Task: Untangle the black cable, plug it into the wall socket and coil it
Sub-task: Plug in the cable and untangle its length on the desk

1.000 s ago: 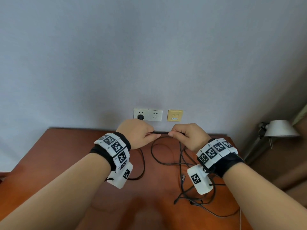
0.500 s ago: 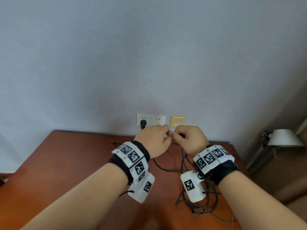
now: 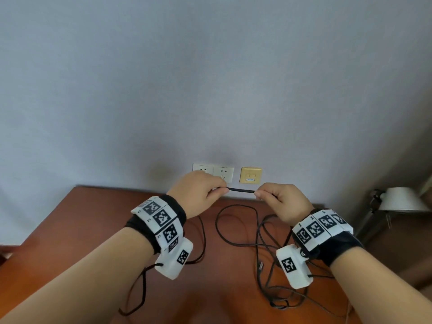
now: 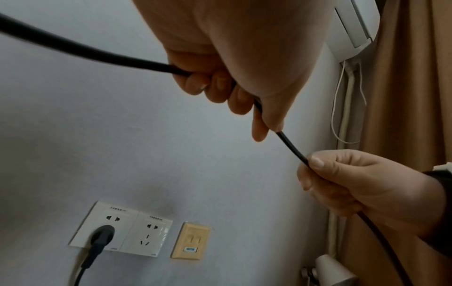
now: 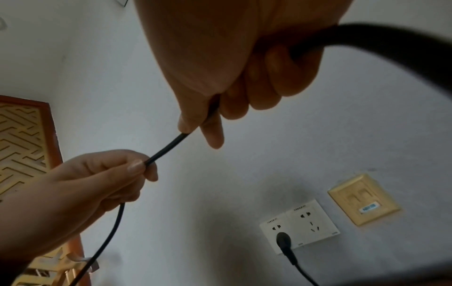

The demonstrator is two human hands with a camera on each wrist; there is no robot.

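With its plug (image 4: 101, 235) already in the wall socket (image 4: 97, 228), both the left hand (image 3: 198, 192) and right hand (image 3: 284, 202) pinched the black cable (image 3: 240, 190) taut just below it, seemingly measuring a coil's next loop.

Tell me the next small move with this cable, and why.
Probably slide the right hand along the cable toward the tangle on the table. The plug already sits in the socket, both hands pinch a short taut stretch, and loose loops remain.
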